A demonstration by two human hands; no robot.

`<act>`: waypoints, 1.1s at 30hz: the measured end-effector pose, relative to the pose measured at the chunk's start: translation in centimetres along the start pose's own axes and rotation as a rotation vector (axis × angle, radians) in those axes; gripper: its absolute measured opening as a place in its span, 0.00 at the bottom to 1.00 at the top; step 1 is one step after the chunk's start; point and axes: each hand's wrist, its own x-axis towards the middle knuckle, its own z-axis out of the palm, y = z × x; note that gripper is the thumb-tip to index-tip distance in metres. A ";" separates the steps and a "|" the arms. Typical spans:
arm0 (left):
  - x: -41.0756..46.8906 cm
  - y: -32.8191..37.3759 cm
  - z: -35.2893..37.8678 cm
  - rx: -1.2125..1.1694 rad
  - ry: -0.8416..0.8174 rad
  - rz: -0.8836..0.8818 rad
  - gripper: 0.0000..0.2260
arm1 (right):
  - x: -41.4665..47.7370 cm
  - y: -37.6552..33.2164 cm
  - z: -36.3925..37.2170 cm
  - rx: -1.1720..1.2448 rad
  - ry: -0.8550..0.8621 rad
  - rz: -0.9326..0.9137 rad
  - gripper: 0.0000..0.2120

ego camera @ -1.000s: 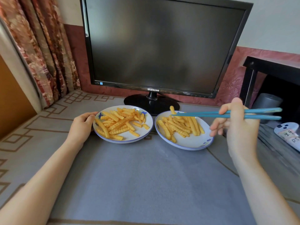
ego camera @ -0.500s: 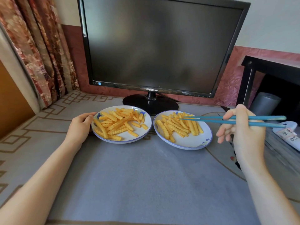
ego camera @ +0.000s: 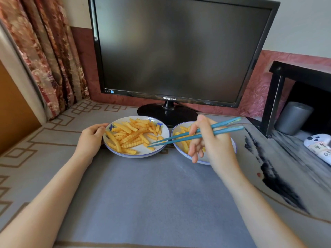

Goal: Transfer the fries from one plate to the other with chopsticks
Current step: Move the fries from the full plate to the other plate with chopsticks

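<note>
Two white plates with blue rims sit side by side in front of the monitor. The left plate [ego camera: 143, 153] carries a heap of crinkle-cut fries [ego camera: 131, 136]. My left hand [ego camera: 91, 139] grips that plate's left rim. The right plate [ego camera: 234, 148] also holds fries [ego camera: 184, 145], mostly hidden behind my right hand [ego camera: 213, 144]. That hand holds a pair of blue chopsticks [ego camera: 180, 138], which slant down to the left. Their tips hover over the right side of the left plate, just above its fries, with nothing between them.
A black monitor [ego camera: 179, 51] on a round stand [ego camera: 167, 113] rises right behind the plates. To the right stand a black shelf [ego camera: 275, 97], a grey cylinder [ego camera: 293, 118] and a white controller [ego camera: 318, 145]. A curtain [ego camera: 44, 51] hangs at the left. A grey mat [ego camera: 152, 194] covers the near table.
My right hand swung left from the right plate, and the chopstick tips now reach over the left plate. The fry seen at the tips earlier is gone. My left hand stayed on the plate rim.
</note>
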 end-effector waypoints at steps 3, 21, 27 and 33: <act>0.0 0.0 0.0 0.005 0.002 0.003 0.14 | 0.0 0.3 0.4 0.005 -0.003 0.014 0.20; 0.1 -0.1 -0.1 -0.006 -0.016 -0.004 0.14 | 0.3 -0.7 -6.2 0.019 0.408 -0.101 0.19; 0.0 -0.2 -0.1 -0.020 -0.011 0.005 0.14 | -0.3 0.0 -8.7 -0.058 0.466 -0.076 0.18; 0.0 -0.1 0.0 -0.022 -0.010 -0.001 0.14 | -0.5 0.1 -8.4 -0.076 0.423 -0.096 0.19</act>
